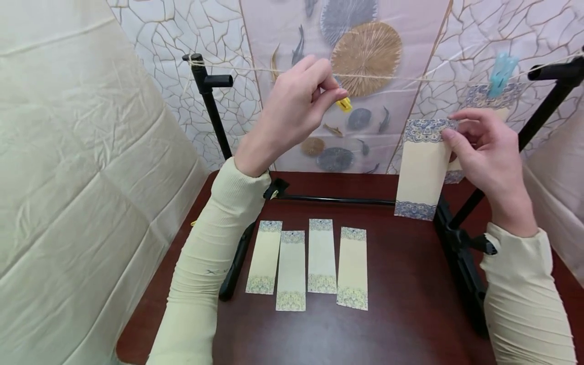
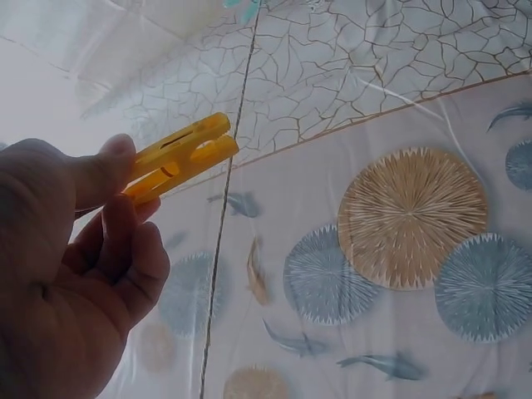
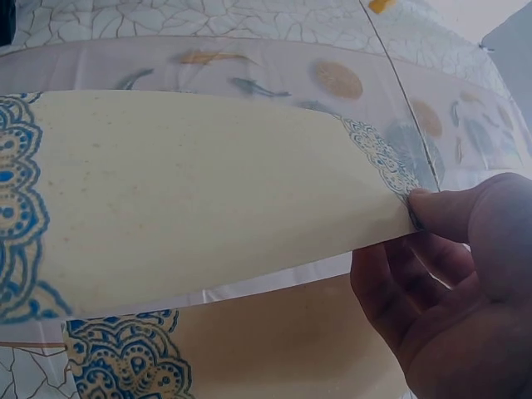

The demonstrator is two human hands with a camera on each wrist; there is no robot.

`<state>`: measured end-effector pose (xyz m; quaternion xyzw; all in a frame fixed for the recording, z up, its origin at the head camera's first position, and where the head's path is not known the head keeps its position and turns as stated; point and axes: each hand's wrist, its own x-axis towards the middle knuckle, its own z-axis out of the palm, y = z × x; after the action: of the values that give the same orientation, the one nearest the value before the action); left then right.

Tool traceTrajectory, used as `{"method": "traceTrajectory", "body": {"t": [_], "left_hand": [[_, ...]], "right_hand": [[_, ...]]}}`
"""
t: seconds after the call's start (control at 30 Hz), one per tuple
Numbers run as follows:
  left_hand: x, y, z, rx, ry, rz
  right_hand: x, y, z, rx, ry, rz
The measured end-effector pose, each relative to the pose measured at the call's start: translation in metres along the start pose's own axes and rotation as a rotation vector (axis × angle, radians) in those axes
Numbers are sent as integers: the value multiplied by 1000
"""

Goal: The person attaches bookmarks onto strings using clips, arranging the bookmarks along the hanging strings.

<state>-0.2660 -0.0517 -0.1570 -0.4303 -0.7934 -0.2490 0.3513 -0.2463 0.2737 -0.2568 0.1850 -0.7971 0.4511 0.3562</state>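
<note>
My left hand (image 1: 296,109) pinches a yellow clothespin (image 2: 179,158) by its handle end, near the thin string (image 1: 255,69). In the left wrist view the pin's tips point toward the string. My right hand (image 1: 488,157) holds a cream paper strip (image 1: 422,170) by its upper right corner, between thumb and fingers. Blue lace-like patterns band both ends of the strip, which hangs below the string. Behind the right hand, a light blue clothespin (image 1: 502,73) fixes another patterned strip (image 1: 490,96) to the string; the hand partly hides that strip.
Several similar strips (image 1: 290,271) lie side by side on the dark red-brown table (image 1: 392,324). A black frame (image 1: 212,109) stands on both sides, with the string tied across its top. Behind hangs a patterned sheet (image 1: 365,56); pale cloth (image 1: 91,177) drapes at the left.
</note>
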Motion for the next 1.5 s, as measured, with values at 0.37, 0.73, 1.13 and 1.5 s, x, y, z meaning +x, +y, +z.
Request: {"method": "traceTrajectory", "body": {"t": [0.37, 0.73, 1.13, 1.5], "left_hand": [[40, 10, 4, 9, -43, 13], [71, 20, 23, -1, -111, 49], [97, 28, 43, 44, -213, 7], [111, 35, 53, 83, -266, 37]], "right_hand": [[7, 1, 0, -17, 55, -23], [13, -3, 1, -23, 101, -19], [21, 2, 1, -22, 100, -18], [23, 0, 0, -46, 104, -14]]}}
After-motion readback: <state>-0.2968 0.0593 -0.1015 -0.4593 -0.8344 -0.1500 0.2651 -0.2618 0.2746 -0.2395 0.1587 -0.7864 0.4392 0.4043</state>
